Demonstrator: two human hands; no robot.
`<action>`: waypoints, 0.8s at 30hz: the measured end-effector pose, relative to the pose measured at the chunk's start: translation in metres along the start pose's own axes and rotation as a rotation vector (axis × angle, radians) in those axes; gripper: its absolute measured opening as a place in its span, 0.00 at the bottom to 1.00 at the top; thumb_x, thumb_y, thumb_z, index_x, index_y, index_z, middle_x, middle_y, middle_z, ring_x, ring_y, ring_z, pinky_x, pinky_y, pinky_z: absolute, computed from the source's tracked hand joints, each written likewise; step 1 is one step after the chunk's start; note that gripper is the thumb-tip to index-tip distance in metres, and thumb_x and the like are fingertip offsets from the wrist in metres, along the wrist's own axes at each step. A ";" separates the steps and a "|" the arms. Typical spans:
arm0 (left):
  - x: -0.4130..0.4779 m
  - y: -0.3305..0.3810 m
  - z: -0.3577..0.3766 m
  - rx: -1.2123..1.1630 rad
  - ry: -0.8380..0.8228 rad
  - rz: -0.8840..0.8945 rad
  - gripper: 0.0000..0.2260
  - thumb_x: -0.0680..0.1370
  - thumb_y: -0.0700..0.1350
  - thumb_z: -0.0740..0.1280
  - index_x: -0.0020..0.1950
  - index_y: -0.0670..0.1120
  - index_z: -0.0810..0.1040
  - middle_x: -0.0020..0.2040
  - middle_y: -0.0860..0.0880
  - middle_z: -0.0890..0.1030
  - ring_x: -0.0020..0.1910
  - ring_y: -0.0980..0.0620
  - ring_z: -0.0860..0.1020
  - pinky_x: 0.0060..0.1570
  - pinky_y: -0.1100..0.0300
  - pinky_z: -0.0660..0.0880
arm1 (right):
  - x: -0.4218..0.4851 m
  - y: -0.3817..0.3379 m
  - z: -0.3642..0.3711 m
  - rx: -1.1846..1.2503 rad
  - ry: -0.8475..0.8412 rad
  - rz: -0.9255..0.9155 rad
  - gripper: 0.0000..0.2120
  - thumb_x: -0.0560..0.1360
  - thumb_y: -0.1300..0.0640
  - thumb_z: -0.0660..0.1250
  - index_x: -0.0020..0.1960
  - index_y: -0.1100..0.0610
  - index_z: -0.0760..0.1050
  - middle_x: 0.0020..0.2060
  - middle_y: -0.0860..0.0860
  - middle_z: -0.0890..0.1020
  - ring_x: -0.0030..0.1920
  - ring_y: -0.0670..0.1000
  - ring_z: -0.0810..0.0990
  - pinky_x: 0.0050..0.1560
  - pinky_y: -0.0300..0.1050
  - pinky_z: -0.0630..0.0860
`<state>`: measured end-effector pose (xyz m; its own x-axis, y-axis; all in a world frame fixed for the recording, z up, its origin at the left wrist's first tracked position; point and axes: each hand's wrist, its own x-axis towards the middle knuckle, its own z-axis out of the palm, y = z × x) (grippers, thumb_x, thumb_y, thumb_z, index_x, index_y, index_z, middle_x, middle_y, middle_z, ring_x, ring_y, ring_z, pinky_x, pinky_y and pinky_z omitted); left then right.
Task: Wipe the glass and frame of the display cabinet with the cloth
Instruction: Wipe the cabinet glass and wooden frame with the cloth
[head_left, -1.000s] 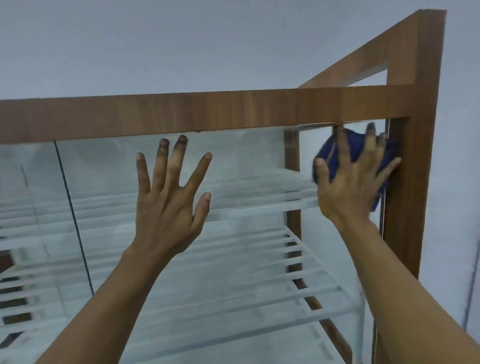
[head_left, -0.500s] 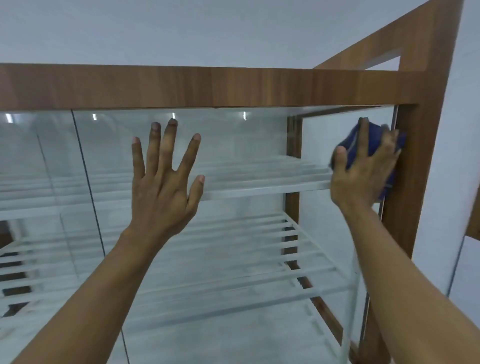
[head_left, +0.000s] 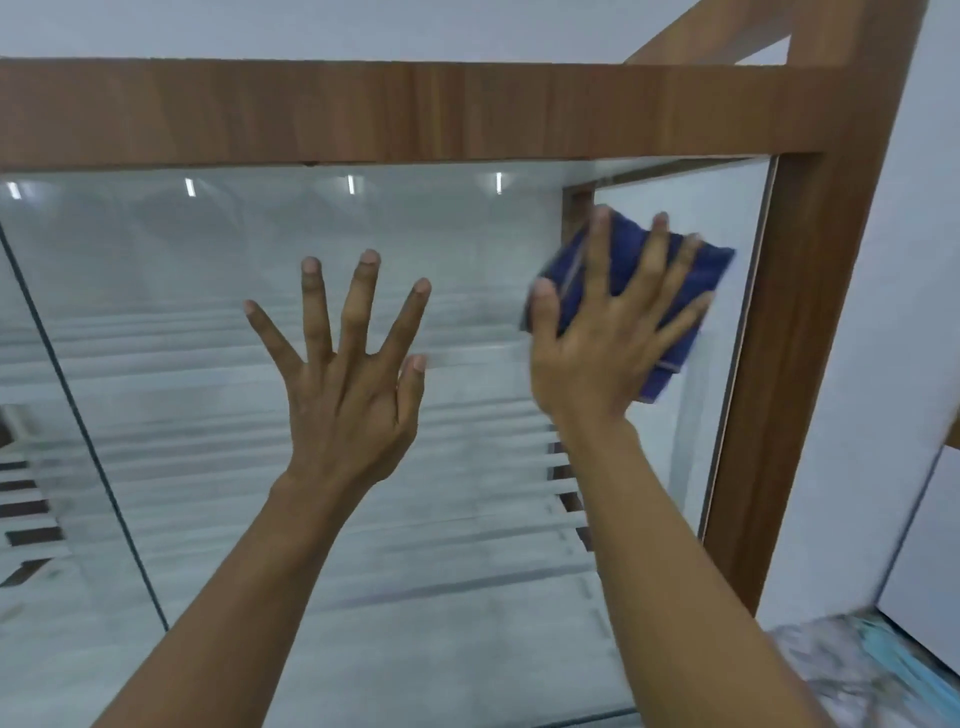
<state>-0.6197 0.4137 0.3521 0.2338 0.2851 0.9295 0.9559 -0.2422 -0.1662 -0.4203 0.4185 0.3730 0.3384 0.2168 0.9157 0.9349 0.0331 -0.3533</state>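
Note:
The display cabinet has a brown wooden frame (head_left: 415, 111) across the top and down the right side, with a large glass front (head_left: 208, 312). My right hand (head_left: 602, 353) presses a folded dark blue cloth (head_left: 691, 306) flat against the glass, fingers spread over it, a short way left of the right post (head_left: 789, 364). My left hand (head_left: 353, 384) lies flat on the glass to the left with fingers spread wide, holding nothing.
Behind the glass are white slatted shelves (head_left: 415, 499). A dark seam (head_left: 83, 441) divides the glass panes at the left. A pale wall stands to the right of the cabinet, and a patterned floor (head_left: 857, 670) shows at the lower right.
My right hand with the cloth has slid left and slightly down, away from the right post. The left hand has stayed on the glass. The view has tilted downward.

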 end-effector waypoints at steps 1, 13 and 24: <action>-0.001 0.001 0.002 -0.015 0.017 -0.023 0.24 0.84 0.52 0.53 0.81 0.53 0.57 0.81 0.41 0.53 0.79 0.32 0.50 0.70 0.25 0.42 | -0.014 -0.026 0.003 0.018 -0.033 -0.181 0.31 0.80 0.35 0.52 0.80 0.45 0.58 0.80 0.58 0.56 0.80 0.65 0.51 0.74 0.76 0.46; -0.041 0.006 0.029 0.011 0.140 -0.044 0.24 0.84 0.50 0.53 0.81 0.51 0.58 0.80 0.39 0.56 0.77 0.30 0.54 0.71 0.27 0.45 | -0.038 0.008 0.013 0.046 0.034 -0.232 0.30 0.80 0.35 0.54 0.78 0.47 0.63 0.78 0.59 0.61 0.79 0.67 0.55 0.73 0.75 0.48; -0.094 -0.004 0.033 -0.008 0.032 0.015 0.26 0.84 0.53 0.53 0.81 0.49 0.56 0.81 0.38 0.52 0.79 0.32 0.50 0.75 0.34 0.42 | -0.073 0.066 0.019 0.028 0.079 0.069 0.31 0.82 0.36 0.50 0.81 0.49 0.57 0.80 0.58 0.56 0.80 0.64 0.51 0.75 0.73 0.49</action>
<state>-0.6394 0.4180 0.2546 0.2423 0.2517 0.9370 0.9509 -0.2534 -0.1778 -0.3851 0.4238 0.2795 0.4098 0.1421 0.9010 0.9064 0.0479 -0.4198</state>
